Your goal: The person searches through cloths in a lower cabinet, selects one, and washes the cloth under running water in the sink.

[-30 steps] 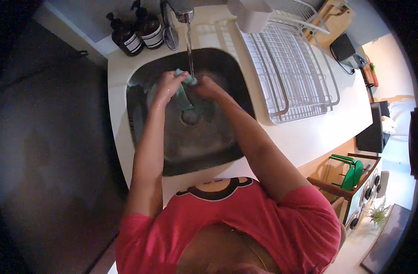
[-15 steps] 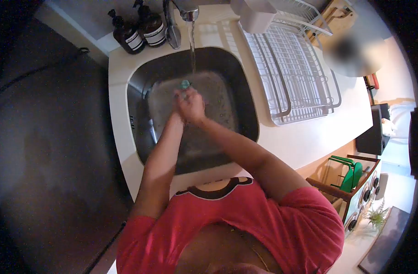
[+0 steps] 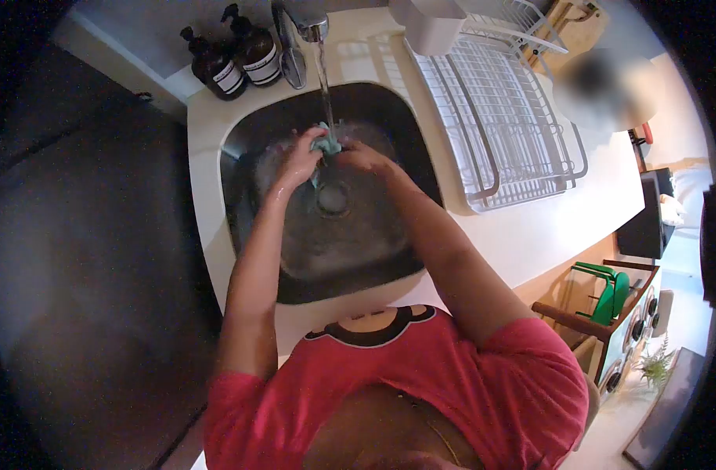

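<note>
Under the running stream from the tap (image 3: 314, 30), my two hands hold a small wet pale-green cloth (image 3: 327, 143) between them. My left hand (image 3: 301, 162) is closed on its left side, fingers curled at the top. My right hand (image 3: 363, 157) grips the cloth's right side; its fingertips are partly hidden. A strip of the cloth hangs down toward the drain (image 3: 332, 200). Both hands are inside the dark sink (image 3: 338, 288), above its wet bottom.
Two brown pump bottles (image 3: 257, 56) stand left of the tap. On the counter (image 3: 522, 254) to the right sits a white wire dish rack (image 3: 495, 117) with a pale holder (image 3: 428, 25) at its back. Wooden boards (image 3: 571, 31) lean behind it.
My hands were pressed together around the cloth in front of the stream. Now they are apart, farther back under the water, with the cloth spread between them and the drain visible.
</note>
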